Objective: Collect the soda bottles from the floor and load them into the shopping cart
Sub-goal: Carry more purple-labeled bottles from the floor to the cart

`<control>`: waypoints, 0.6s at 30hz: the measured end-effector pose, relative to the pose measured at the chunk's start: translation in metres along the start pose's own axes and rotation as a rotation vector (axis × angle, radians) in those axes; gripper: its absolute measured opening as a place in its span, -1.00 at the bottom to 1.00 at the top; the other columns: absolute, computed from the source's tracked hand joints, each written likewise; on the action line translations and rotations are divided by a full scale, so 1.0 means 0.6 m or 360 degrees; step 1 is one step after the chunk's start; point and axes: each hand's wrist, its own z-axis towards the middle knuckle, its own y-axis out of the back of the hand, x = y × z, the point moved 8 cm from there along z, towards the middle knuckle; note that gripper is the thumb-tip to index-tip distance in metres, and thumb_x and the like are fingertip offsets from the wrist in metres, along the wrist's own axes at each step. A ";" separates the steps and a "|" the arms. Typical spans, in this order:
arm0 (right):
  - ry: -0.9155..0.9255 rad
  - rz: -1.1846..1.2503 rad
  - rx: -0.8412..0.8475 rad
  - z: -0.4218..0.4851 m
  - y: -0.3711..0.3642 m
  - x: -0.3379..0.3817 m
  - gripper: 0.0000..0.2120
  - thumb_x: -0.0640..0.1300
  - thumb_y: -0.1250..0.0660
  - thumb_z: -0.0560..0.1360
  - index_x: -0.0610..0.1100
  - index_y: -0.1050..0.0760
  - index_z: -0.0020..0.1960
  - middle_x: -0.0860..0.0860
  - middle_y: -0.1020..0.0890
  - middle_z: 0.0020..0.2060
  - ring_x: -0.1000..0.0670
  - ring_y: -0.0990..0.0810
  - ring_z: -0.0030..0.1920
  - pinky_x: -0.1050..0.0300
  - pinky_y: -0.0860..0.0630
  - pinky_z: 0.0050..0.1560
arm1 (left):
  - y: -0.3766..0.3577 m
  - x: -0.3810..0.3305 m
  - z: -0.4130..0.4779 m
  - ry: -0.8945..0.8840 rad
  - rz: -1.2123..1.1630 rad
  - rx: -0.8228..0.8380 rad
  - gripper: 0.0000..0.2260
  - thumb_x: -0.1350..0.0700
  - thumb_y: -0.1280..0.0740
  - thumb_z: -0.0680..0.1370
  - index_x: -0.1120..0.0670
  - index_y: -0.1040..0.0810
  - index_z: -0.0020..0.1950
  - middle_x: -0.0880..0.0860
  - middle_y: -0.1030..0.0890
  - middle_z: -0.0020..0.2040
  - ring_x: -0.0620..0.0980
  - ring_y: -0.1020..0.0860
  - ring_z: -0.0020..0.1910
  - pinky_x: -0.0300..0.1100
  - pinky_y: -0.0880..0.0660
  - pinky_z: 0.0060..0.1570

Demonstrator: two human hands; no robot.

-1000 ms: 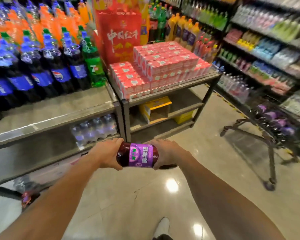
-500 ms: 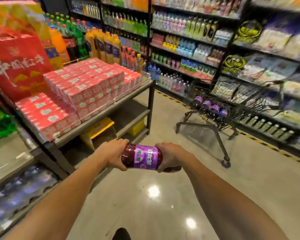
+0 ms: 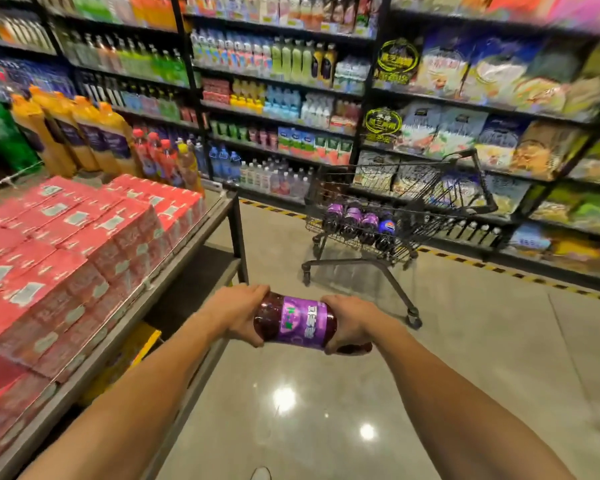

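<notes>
A large dark soda bottle (image 3: 297, 322) with a purple label lies sideways between my hands, held out in front of me at about waist height. My left hand (image 3: 241, 311) grips its left end and my right hand (image 3: 349, 320) grips its right end. Ahead stands a black wire shopping cart (image 3: 471, 199) on the aisle floor. Several big bottles (image 3: 361, 223) lie side by side in its basket, most with purple labels and one with a blue label.
A metal display table (image 3: 222, 216) stacked with red drink cartons runs along my left, its corner post close to my left hand. Full shelves line the far side of the aisle behind the cart. A yellow-black floor stripe (image 3: 499, 270) runs along them. Shiny tiled floor lies between me and the cart.
The view has swung right and moved forward, so the cart now sits nearer and more central. The bottle stays sideways in both hands.
</notes>
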 end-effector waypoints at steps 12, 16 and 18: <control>-0.0208 0.0065 -0.0092 0.194 0.141 -0.117 -0.13 0.22 -0.68 0.17 0.09 -0.38 0.37 0.03 -0.55 0.16 -0.10 -0.59 0.18 -0.13 -0.57 0.24 | 0.095 0.078 0.294 -0.0283 0.0212 0.0033 -0.12 -0.34 -0.51 0.26 -0.03 -0.26 0.45 -0.02 -0.53 0.31 -0.01 -0.54 0.25 -0.05 -0.54 0.23; -0.0213 0.0061 -0.0091 0.268 0.193 -0.176 -0.12 0.22 -0.68 0.18 0.07 -0.39 0.38 0.02 -0.56 0.16 -0.09 -0.59 0.17 -0.11 -0.57 0.23 | 0.115 0.098 0.399 -0.0255 0.0188 0.0029 -0.08 -0.35 -0.50 0.26 -0.01 -0.24 0.48 -0.01 -0.53 0.33 -0.01 -0.53 0.26 -0.09 -0.50 0.23; -0.0212 0.0063 -0.0076 0.303 0.223 -0.207 -0.14 0.20 -0.69 0.18 0.06 -0.39 0.38 0.02 -0.56 0.17 -0.09 -0.59 0.17 -0.12 -0.57 0.25 | 0.131 0.105 0.452 -0.0248 0.0186 0.0034 -0.04 -0.38 -0.49 0.25 -0.01 -0.22 0.50 -0.01 -0.53 0.35 0.00 -0.53 0.27 -0.08 -0.52 0.25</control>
